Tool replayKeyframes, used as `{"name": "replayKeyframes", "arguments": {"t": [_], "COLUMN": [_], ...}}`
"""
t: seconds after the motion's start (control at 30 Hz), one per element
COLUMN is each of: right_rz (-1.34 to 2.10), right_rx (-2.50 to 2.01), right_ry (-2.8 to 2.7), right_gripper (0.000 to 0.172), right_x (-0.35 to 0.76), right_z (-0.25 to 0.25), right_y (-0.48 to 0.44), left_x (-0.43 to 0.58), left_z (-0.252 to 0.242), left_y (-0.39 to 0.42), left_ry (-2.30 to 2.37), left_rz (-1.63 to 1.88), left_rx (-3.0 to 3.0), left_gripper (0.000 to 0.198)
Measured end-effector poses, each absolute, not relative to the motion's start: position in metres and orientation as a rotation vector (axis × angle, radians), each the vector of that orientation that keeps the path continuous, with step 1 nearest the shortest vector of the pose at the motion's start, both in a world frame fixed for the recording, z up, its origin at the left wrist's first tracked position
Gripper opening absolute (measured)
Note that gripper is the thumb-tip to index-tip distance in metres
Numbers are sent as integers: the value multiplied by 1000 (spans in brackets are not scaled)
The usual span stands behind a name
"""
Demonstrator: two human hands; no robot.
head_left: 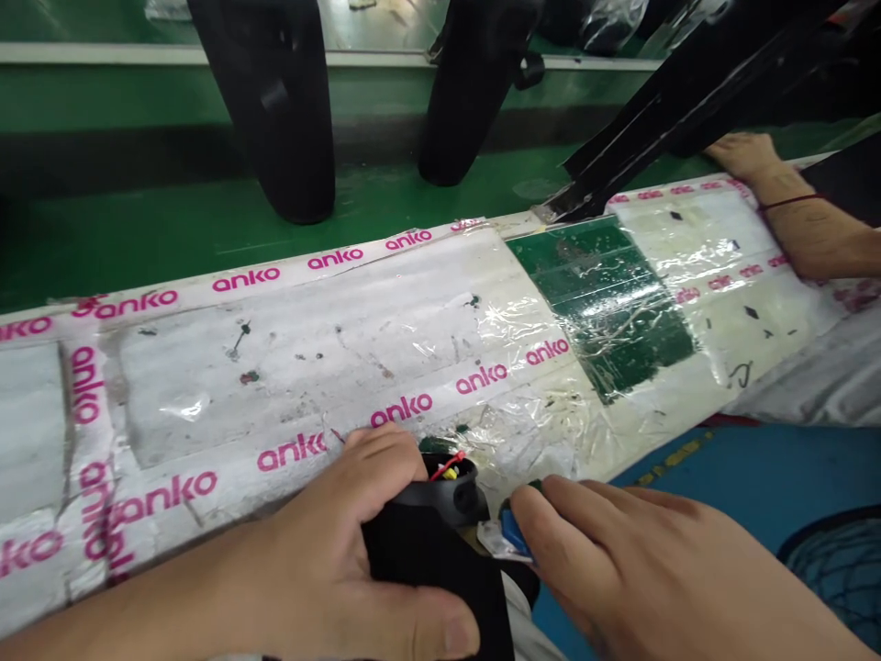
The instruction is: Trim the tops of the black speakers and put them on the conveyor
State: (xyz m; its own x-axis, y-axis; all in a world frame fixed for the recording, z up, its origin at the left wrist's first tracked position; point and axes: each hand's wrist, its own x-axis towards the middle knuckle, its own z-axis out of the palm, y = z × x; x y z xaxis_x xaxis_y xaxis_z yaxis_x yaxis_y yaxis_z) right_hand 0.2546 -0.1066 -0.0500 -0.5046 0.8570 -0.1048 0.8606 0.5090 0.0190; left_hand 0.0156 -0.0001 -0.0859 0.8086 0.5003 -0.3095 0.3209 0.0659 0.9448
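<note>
My left hand (323,551) is shut around a black plastic housing (430,542) with a round open end. Red and yellow wires (446,468) stick out of that end. My right hand (619,560) lies just to its right, with the fingertips on or beside a small blue part (516,540) wrapped in clear plastic. Its thumb is hidden, so I cannot tell whether it grips the part. Both hands are at the near edge of a workbench top (309,358) covered in plastic film and pink-printed "anko" tape.
A green board patch (606,308) lies under film on the bench. A co-worker's bare forearm (798,216) rests at the upper right. Long black moulded parts (289,110) hang beyond the bench over a green conveyor (206,216). Blue flooring and dark mesh (832,569) lie at lower right.
</note>
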Motion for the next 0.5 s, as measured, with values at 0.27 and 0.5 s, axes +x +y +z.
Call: {"name": "replayKeyframes", "arguments": {"t": [0.27,0.5], "right_rz": [-236,-325], "right_rx": [1447,2008], "right_ry": [2634,2766], "right_gripper": [25,12], "right_x": [256,283], "right_z": [-53,-35], "right_y": [-89,-108], "left_x": [13,1], "left_z": [-85,-101], "left_y": [1,-2], "left_ry": [619,561], "left_rz": [68,129], "left_rx": [1493,1444], "left_gripper": [43,42]}}
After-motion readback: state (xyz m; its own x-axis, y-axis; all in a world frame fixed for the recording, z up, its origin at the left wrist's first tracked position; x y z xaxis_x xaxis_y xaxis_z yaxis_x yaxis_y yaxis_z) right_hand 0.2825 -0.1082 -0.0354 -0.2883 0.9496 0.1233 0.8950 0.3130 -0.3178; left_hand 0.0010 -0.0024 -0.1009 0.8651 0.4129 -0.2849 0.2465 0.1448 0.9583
